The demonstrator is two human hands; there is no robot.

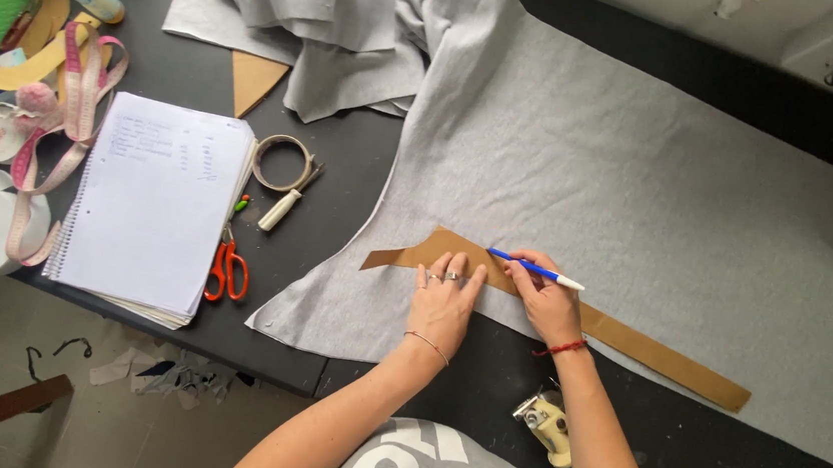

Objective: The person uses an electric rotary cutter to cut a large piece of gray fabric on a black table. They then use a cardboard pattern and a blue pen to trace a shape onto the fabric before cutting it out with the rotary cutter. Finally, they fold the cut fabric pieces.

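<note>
Pressing brown pattern strip (570, 313), left hand (443, 302), grey fabric (642, 183)

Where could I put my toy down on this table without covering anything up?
Bare black table shows between the notebook and the grey cloth, though scissors and a tape roll sit there. More shows along the near edge, right of the right hand. The cloth's far right is open too. The left end, around the measuring tape, is crowded.

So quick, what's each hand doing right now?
Left hand: open, flat on the brown pattern strip.
Right hand: closed, holding a blue-and-white pen.
</note>
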